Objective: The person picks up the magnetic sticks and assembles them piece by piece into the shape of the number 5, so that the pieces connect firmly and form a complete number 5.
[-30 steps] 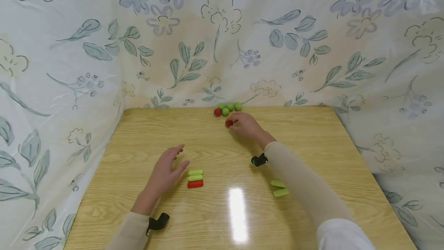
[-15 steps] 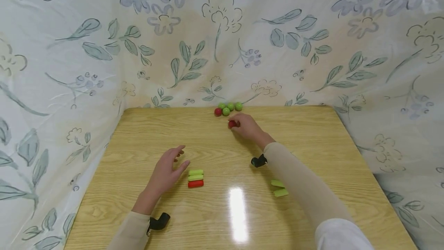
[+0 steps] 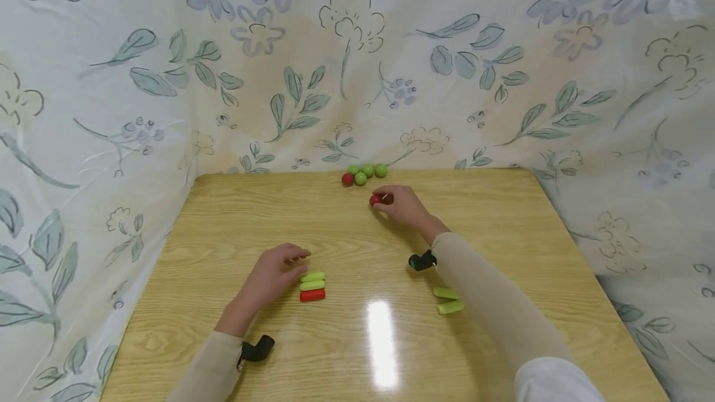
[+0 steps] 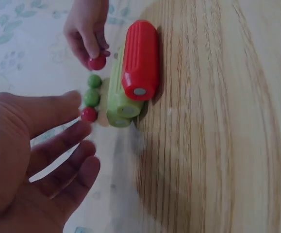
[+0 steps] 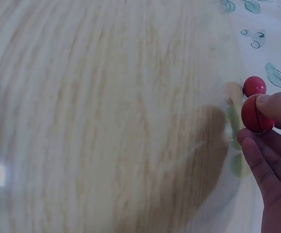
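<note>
red ball (image 3: 376, 201), pinched in right hand (image 3: 403, 203), toward the far edge of the table (image 3: 313, 222). head view: nearer than a cluster of four green balls (image 3: 360, 178) and a second red ball (image 3: 347, 179), with a visible gap between. lifted or resting on wood: not clear from here. left hand (image 3: 274, 272) with grip released, fingers loosely bent, holding nothing, just beside two yellow-green sticks (image 3: 312, 286) and one red stick (image 3: 313, 294). sticks side by side, long axes roughly left to right. another yellow-green pair (image 3: 450, 307) next to the right sleeve (image 3: 491, 303).

left wrist view: red ball at the right hand's fingertips, well beyond the left hand; too small to read for direction.

right wrist view: right grip grasping the red ball, thumb above, fingers below. round, hence no long axis; thin dark seam (image 5: 258, 116) as only cue to direction, nearly upright here, slightly slanted, turned toward the camera.

handling, as judged: pinch across the widest part, light but firm; likely to roll off if squeezed off-centre. keep clear of the cluster. turn at the wrist rather than between the fingers. steady before any release.
</note>
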`<state>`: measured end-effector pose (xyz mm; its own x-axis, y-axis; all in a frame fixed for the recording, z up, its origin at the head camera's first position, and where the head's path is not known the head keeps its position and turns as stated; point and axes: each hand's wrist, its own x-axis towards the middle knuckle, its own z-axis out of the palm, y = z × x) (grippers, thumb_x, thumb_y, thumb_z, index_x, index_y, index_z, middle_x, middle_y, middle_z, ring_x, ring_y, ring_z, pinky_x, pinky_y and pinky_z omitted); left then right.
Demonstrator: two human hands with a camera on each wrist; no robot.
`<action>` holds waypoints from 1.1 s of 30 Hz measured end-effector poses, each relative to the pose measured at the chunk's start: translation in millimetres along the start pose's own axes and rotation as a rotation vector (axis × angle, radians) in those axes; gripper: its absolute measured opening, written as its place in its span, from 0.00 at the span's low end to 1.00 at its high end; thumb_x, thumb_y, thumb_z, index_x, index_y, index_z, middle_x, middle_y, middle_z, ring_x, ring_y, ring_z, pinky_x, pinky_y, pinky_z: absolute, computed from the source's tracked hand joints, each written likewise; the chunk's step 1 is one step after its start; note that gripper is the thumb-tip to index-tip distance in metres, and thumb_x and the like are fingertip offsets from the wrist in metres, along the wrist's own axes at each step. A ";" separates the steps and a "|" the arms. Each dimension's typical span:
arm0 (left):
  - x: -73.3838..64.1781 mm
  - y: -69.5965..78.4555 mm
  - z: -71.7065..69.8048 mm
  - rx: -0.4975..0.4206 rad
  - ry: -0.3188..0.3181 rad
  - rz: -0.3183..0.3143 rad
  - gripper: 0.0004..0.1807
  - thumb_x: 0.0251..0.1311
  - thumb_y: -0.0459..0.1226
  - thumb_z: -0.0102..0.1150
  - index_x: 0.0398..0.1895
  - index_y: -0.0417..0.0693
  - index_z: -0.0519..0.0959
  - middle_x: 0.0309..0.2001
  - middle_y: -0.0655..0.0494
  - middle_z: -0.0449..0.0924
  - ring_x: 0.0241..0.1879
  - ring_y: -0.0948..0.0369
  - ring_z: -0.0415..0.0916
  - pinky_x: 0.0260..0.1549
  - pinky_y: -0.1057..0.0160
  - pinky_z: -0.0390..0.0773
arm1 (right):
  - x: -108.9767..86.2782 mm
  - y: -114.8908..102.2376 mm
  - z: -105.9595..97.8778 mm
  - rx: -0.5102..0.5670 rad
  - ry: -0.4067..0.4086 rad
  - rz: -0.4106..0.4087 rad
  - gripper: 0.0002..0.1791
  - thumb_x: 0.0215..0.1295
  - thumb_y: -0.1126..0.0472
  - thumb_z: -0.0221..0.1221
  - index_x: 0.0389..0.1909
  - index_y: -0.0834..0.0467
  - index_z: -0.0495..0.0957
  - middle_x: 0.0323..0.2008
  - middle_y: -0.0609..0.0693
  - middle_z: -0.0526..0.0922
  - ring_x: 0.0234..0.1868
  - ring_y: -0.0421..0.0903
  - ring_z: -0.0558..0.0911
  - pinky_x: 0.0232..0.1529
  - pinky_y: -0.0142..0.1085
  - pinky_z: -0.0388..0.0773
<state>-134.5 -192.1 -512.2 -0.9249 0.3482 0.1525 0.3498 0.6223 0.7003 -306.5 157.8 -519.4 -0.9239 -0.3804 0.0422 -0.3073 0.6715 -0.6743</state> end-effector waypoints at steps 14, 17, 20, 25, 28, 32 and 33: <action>2.4 -4.0 5.2 0.024 -0.139 -0.045 0.09 0.69 0.29 0.72 0.48 0.47 0.92 0.45 0.60 0.88 0.44 0.60 0.84 0.48 0.51 0.85 | 4.6 2.3 5.6 -0.122 -0.050 -0.050 0.22 0.76 0.60 0.69 0.66 0.62 0.85 0.53 0.56 0.89 0.49 0.49 0.86 0.53 0.43 0.84; 4.6 -3.2 5.4 0.068 -0.137 -0.025 0.08 0.68 0.30 0.73 0.47 0.47 0.92 0.44 0.60 0.88 0.42 0.62 0.82 0.45 0.54 0.85 | 4.5 3.5 5.8 -0.125 -0.058 -0.046 0.22 0.75 0.62 0.69 0.66 0.63 0.84 0.53 0.56 0.89 0.49 0.49 0.86 0.53 0.42 0.84; 7.1 -2.1 5.8 0.105 -0.143 -0.017 0.08 0.66 0.31 0.75 0.47 0.46 0.92 0.43 0.61 0.87 0.38 0.65 0.79 0.41 0.58 0.83 | 4.0 5.3 5.7 -0.124 -0.055 -0.045 0.23 0.74 0.62 0.71 0.67 0.62 0.84 0.53 0.56 0.88 0.49 0.49 0.86 0.54 0.42 0.84; 11.1 -2.4 5.7 0.116 -0.148 -0.045 0.09 0.65 0.31 0.77 0.47 0.46 0.92 0.41 0.61 0.87 0.36 0.66 0.78 0.39 0.59 0.82 | 3.9 7.0 4.9 -0.110 -0.037 -0.049 0.23 0.73 0.61 0.72 0.66 0.61 0.85 0.53 0.56 0.89 0.50 0.49 0.87 0.54 0.44 0.84; 14.5 -3.7 4.9 0.107 -0.145 -0.057 0.09 0.65 0.31 0.76 0.48 0.46 0.92 0.43 0.60 0.88 0.38 0.65 0.80 0.41 0.57 0.83 | 3.8 6.5 4.2 -0.093 -0.034 -0.048 0.22 0.72 0.61 0.73 0.64 0.60 0.86 0.52 0.55 0.89 0.49 0.49 0.87 0.54 0.45 0.84; 22.0 -5.3 3.7 0.088 -0.136 -0.042 0.10 0.66 0.31 0.75 0.49 0.46 0.92 0.45 0.58 0.88 0.41 0.62 0.82 0.44 0.54 0.85 | 3.8 5.8 3.7 -0.078 -0.044 -0.038 0.21 0.71 0.61 0.73 0.63 0.59 0.87 0.51 0.54 0.89 0.49 0.49 0.87 0.54 0.44 0.84; 24.4 -5.5 3.3 0.082 -0.130 -0.037 0.10 0.66 0.30 0.75 0.49 0.45 0.92 0.45 0.58 0.88 0.42 0.61 0.83 0.44 0.53 0.85 | 3.8 5.7 3.7 -0.076 -0.046 -0.034 0.21 0.72 0.61 0.73 0.63 0.59 0.87 0.51 0.54 0.89 0.49 0.49 0.87 0.54 0.44 0.84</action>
<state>-158.5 -184.6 -514.6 -0.9120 0.4088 0.0320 0.3318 0.6898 0.6434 -311.0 157.8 -525.8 -0.9016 -0.4316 0.0289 -0.3564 0.7034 -0.6150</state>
